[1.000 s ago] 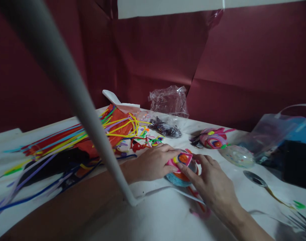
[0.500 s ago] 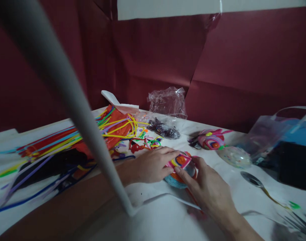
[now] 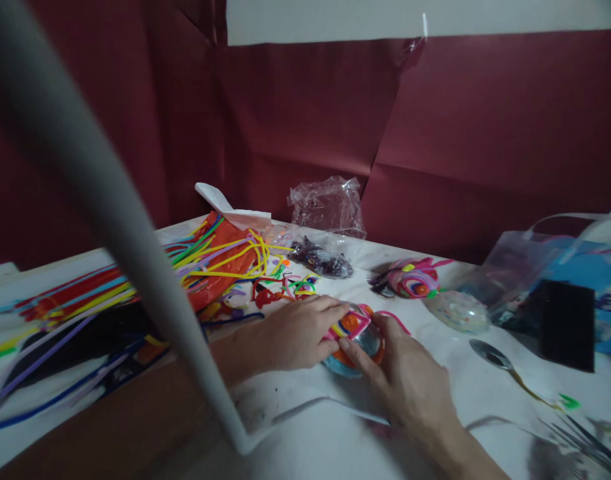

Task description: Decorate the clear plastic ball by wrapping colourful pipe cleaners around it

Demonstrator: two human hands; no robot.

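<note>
A rounded craft piece [image 3: 369,343] with a clear shiny dome, blue and orange coils and a pink-edged eye shape rests on the white table between my hands. My left hand [image 3: 300,331] grips its left side, fingers over the top and thumb at the near edge. Around the right side curls my right hand [image 3: 410,373], its thumb pressed against the front beside the eye shape. A pink strip [image 3: 398,319] sticks out behind my right hand.
Pipe cleaners [image 3: 230,257] and an orange sheet lie left. Behind are a clear bag [image 3: 328,207] and dark bundle [image 3: 320,258]. A pink wrapped piece [image 3: 413,279], clear dome [image 3: 458,311], spoon [image 3: 490,353] and black rectangle [image 3: 567,325] sit right. A grey pole [image 3: 150,247] crosses the left view.
The view has shifted slightly, moving the table items left in the picture. Both hands stay on the craft piece, and a pink strip now shows behind my right hand.
</note>
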